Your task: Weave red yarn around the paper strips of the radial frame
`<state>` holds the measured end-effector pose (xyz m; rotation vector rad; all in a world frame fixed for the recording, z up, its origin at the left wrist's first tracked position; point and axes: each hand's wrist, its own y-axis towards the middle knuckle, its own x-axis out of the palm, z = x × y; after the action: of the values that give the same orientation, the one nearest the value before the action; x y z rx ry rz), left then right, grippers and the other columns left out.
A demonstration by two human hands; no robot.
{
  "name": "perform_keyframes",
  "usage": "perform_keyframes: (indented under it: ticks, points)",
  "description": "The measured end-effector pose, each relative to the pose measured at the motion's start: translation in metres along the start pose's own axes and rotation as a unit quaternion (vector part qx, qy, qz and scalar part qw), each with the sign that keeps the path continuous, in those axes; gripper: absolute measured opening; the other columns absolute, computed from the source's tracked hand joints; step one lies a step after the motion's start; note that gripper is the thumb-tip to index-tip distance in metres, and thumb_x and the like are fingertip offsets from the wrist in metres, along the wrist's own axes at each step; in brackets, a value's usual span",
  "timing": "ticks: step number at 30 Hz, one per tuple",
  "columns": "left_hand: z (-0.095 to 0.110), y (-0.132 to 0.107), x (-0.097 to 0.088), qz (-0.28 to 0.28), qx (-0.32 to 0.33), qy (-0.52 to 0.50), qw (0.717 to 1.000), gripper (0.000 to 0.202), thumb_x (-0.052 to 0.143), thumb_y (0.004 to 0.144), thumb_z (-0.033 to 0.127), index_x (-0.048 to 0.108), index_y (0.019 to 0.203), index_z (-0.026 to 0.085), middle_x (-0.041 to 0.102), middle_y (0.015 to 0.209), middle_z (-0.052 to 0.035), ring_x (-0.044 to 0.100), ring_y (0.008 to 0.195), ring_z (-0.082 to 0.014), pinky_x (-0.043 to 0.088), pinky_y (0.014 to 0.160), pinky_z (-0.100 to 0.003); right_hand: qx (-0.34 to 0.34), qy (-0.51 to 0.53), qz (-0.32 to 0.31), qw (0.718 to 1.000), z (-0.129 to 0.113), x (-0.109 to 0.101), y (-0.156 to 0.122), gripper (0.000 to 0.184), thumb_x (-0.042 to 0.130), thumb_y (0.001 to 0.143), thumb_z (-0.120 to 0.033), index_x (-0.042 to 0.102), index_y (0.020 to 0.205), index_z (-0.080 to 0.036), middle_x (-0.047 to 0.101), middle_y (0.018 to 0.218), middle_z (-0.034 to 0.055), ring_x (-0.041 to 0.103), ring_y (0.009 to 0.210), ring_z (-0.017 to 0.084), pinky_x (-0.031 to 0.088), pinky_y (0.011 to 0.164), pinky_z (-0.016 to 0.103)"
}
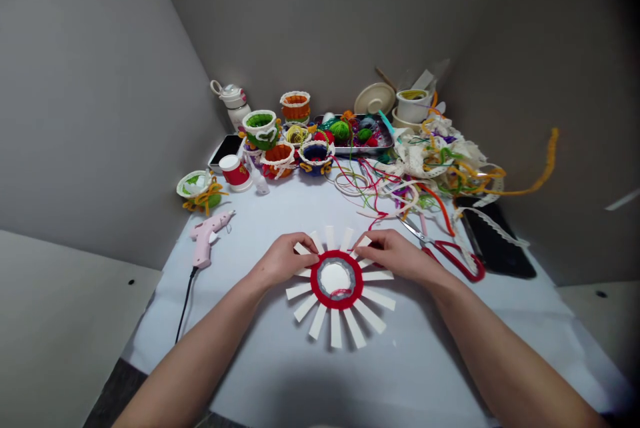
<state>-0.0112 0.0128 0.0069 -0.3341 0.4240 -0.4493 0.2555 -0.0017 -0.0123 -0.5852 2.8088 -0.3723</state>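
We had the cut paper cup [336,281] lying flat at the middle of the desk [280,361], its strips fanned out around red yarn. Our left hand [283,260] pinched a strip on its upper left; our right hand [395,253] pinched one on its upper right. Red-handled scissors [453,258] lay just beside the right hand.

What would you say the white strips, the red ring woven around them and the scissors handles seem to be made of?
Strips: probably thin matte paper or card, flat and stiff, lying straight.
Ring: likely yarn, soft, fuzzy-looking red wound between strips, with a grey band inside.
Scissors handles: apparently glossy red plastic, smooth loops.
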Motion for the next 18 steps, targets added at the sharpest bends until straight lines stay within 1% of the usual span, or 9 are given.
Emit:
perform_keyframes:
  ticks: [2,4,6,7,9,11,12,15,18]
  points:
    - [0.002,-0.001,-0.009,-0.038,0.011,0.008,0.999,0.025,0.075,0.071,0.030,0.068,0.089,0.016,0.073,0.090,-0.0039,0.067,0.078,-0.0173,0.052,0.073,-0.029,-0.012,-0.018,-0.002,1.000,-0.003,0.001,0.002,0.035,0.071,0.082,-0.050,0.073,0.081,-0.015,0.065,0.072,0.0034,0.057,0.067,0.016,0.045,0.058,0.027]
    - [0.009,0.002,-0.021,-0.084,0.035,0.000,0.996,0.043,0.080,0.068,0.032,0.067,0.105,0.015,0.074,0.102,-0.0073,0.068,0.091,-0.0206,0.053,0.083,-0.033,-0.021,-0.035,-0.016,0.999,-0.007,0.001,0.004,0.034,0.070,0.082,-0.048,0.071,0.078,-0.015,0.062,0.069,0.0017,0.054,0.064,0.014,0.042,0.056,0.026]
    - [0.021,0.009,-0.030,-0.084,0.050,-0.003,0.995,0.061,0.084,0.063,0.033,0.064,0.118,0.016,0.073,0.112,-0.0104,0.068,0.101,-0.0228,0.053,0.087,-0.034,-0.027,-0.056,-0.035,0.997,-0.013,0.000,0.005,0.033,0.069,0.083,-0.047,0.069,0.075,-0.015,0.056,0.064,-0.0010,0.049,0.060,0.012,0.037,0.054,0.025]
    - [0.027,0.013,-0.032,-0.092,0.060,0.020,0.994,0.063,0.085,0.062,0.033,0.064,0.120,0.016,0.072,0.117,-0.0117,0.067,0.105,-0.0235,0.053,0.089,-0.034,-0.029,-0.066,-0.043,0.996,-0.016,0.000,0.005,0.032,0.069,0.083,-0.047,0.068,0.074,-0.016,0.053,0.063,-0.0023,0.046,0.059,0.011,0.034,0.054,0.025]
    - [0.039,0.024,-0.029,-0.136,0.084,0.090,0.983,0.056,0.085,0.064,0.033,0.068,0.114,0.016,0.072,0.116,-0.0101,0.067,0.099,-0.0221,0.052,0.086,-0.033,-0.035,-0.082,-0.053,0.995,-0.020,0.000,0.005,0.032,0.068,0.084,-0.046,0.067,0.073,-0.016,0.048,0.061,-0.0040,0.042,0.057,0.010,0.030,0.053,0.024]
    - [0.048,0.034,-0.020,-0.198,0.103,0.140,0.965,0.039,0.079,0.068,0.026,0.070,0.104,0.016,0.074,0.102,-0.0051,0.067,0.090,-0.0197,0.050,0.079,-0.029,-0.040,-0.089,-0.054,0.994,-0.023,0.001,0.005,0.033,0.067,0.084,-0.047,0.066,0.073,-0.016,0.046,0.060,-0.0046,0.039,0.057,0.010,0.029,0.053,0.025]
    - [0.050,0.038,-0.015,-0.215,0.110,0.160,0.957,0.029,0.077,0.069,0.023,0.070,0.097,0.016,0.074,0.093,-0.0027,0.066,0.086,-0.0187,0.049,0.076,-0.028,-0.041,-0.091,-0.053,0.994,-0.023,0.001,0.005,0.033,0.067,0.084,-0.048,0.066,0.073,-0.016,0.045,0.061,-0.0046,0.039,0.058,0.010,0.028,0.053,0.025]
    - [0.049,0.044,-0.002,-0.203,0.122,0.195,0.952,0.013,0.072,0.071,0.016,0.065,0.082,0.016,0.069,0.080,0.0014,0.062,0.076,-0.0155,0.045,0.069,-0.025,-0.044,-0.101,-0.059,0.992,-0.023,-0.003,0.004,0.038,0.065,0.087,-0.053,0.064,0.075,-0.017,0.045,0.062,-0.0041,0.038,0.058,0.010,0.029,0.054,0.025]
    - [0.043,0.046,0.000,-0.191,0.128,0.205,0.951,0.012,0.072,0.072,0.015,0.064,0.081,0.016,0.068,0.080,0.0020,0.061,0.074,-0.0148,0.044,0.068,-0.024,-0.049,-0.104,-0.088,0.989,-0.022,-0.014,0.004,0.044,0.060,0.090,-0.061,0.067,0.086,-0.017,0.055,0.071,-0.0008,0.045,0.062,0.012,0.035,0.056,0.026]
